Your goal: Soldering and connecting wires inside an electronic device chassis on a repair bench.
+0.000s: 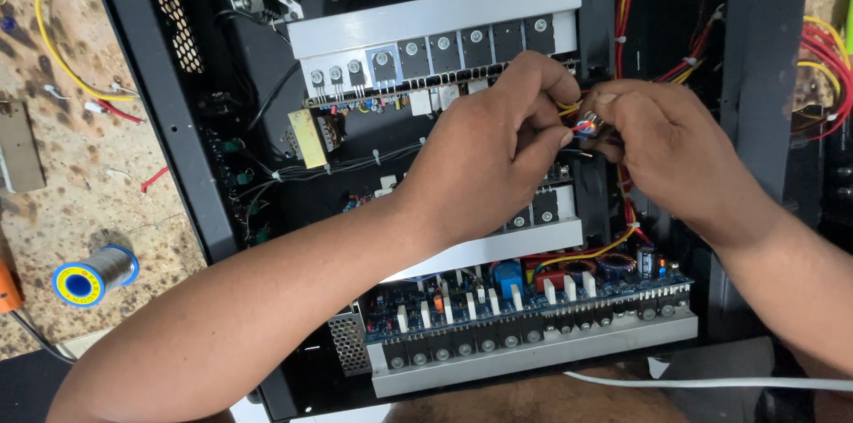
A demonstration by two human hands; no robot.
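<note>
Both hands meet over the middle of an open black electronics chassis [169,94]. My left hand [493,143] pinches thin yellow and red wires between thumb and fingers. My right hand [662,143] grips a small round blue and silver component [587,125] where the wires join it. The two sets of fingertips touch around this part, which is mostly hidden. Under the hands runs an aluminium heatsink [426,27] with a row of black transistors, and a blue circuit board [524,299] lies nearer to me.
A spool of solder [93,274] with a blue and yellow rim lies on the speckled workbench at left. Red and yellow wire bundles [822,67] run along the chassis's right side. A white cable [711,382] crosses the front edge. Loose yellow wire [53,41] curls at upper left.
</note>
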